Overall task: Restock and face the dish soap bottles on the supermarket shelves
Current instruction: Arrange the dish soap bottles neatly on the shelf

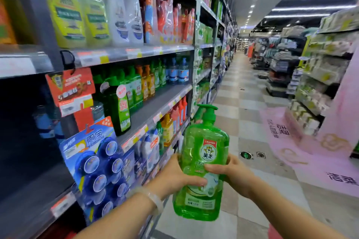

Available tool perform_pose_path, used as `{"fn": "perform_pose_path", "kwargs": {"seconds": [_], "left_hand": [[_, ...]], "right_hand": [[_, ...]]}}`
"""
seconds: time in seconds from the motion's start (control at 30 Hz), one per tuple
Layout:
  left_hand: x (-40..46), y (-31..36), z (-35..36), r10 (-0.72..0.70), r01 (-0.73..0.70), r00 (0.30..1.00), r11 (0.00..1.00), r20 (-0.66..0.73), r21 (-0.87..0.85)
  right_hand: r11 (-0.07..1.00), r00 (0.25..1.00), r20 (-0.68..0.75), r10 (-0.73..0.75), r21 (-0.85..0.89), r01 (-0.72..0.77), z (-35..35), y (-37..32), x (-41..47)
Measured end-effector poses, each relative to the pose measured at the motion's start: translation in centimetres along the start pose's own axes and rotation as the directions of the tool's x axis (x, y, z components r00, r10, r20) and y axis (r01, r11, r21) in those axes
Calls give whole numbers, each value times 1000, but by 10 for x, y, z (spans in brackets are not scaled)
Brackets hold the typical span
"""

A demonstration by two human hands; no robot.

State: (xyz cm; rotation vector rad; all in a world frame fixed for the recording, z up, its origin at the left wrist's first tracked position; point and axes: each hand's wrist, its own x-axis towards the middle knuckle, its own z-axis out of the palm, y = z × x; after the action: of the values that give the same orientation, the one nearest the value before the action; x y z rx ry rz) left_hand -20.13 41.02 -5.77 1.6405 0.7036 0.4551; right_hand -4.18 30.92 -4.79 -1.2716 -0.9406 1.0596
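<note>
A large clear-green dish soap bottle (204, 145) with a green pump top is held upright in front of me, over the aisle floor and just right of the shelves. My left hand (174, 176) grips its left side, thumb across the label. My right hand (231, 172) grips its right side, fingers wrapped over the front. On the middle shelf (153, 106) to the left stand a dark-green soap bottle (118, 106) near the front edge and several green, orange and blue bottles (147, 81) set further back.
Blue toilet-cleaner packs (97, 169) hang off the shelf front at lower left. Refill pouches (77, 7) fill the upper shelf. The tiled aisle (242, 103) runs ahead, with paper-goods shelving (314, 75) and a pink floor mat (303, 153) on the right.
</note>
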Motion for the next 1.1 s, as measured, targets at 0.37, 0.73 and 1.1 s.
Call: {"fn": "perform_pose_path", "kwargs": {"seconds": [0.37,0.73,1.1], "left_hand": [[281,17,-1,69,-71,995,997,-76,-24],[532,38,-97,93,-58,914,993,-396,99],[756,47,-206,169,-91,826,981,-538,169]], "right_hand": [[998,998,63,-1,-56,4,-148,-14,249],[991,977,203,-72,-95,92,-209,-52,536],[980,918,389,-77,-141,142,-240,-76,821]]}}
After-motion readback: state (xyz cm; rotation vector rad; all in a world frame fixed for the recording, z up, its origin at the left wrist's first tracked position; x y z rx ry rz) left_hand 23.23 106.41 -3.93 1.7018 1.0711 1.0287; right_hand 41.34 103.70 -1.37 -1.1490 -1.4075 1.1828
